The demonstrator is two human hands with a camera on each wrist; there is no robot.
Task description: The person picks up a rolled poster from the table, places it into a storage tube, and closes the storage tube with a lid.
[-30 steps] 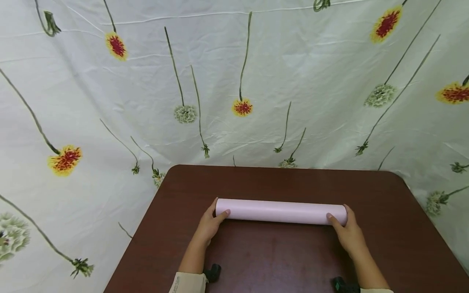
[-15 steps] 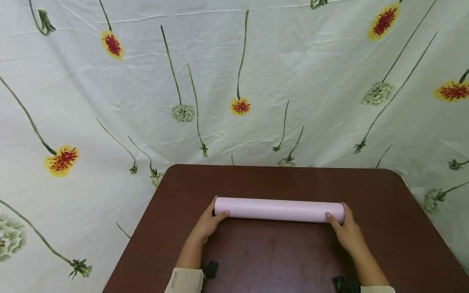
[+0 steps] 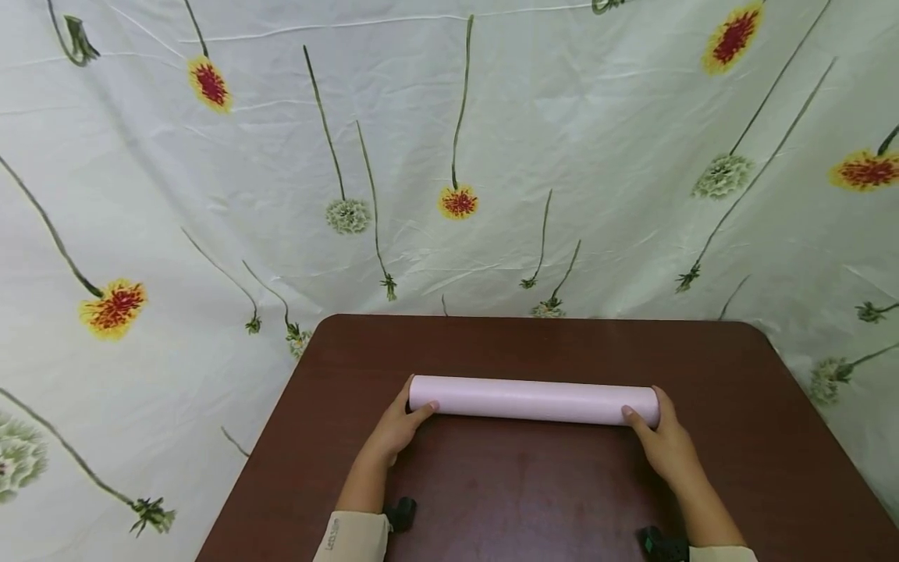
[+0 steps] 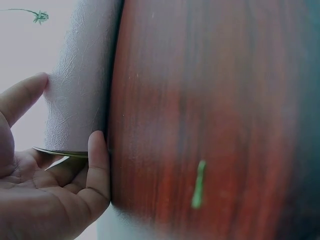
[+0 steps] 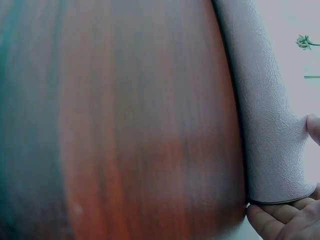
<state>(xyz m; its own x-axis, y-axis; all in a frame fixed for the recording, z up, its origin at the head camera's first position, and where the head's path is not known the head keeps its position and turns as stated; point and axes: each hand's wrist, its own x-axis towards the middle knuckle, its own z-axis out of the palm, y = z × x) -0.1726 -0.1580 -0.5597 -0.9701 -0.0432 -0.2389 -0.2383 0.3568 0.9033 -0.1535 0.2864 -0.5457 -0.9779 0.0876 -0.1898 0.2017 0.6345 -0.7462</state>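
Each end of the pale pink roll (image 3: 534, 400) is cupped — left hand (image 3: 396, 428) and right hand (image 3: 663, 447) curled round it; that steadies it crosswise on the dark wooden table (image 3: 534, 499).

A dark wooden table (image 3: 534, 343) stands before a flower-printed cloth backdrop (image 3: 281, 156).

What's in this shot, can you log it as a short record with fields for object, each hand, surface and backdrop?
object: pale pink roll, textured surface, lying crosswise on the table
left hand: left hand grips the roll's left end, thumb on the near side
right hand: right hand grips the roll's right end, thumb on the near side
surface: dark reddish-brown wooden table
backdrop: white cloth with a flower print behind and beside the table
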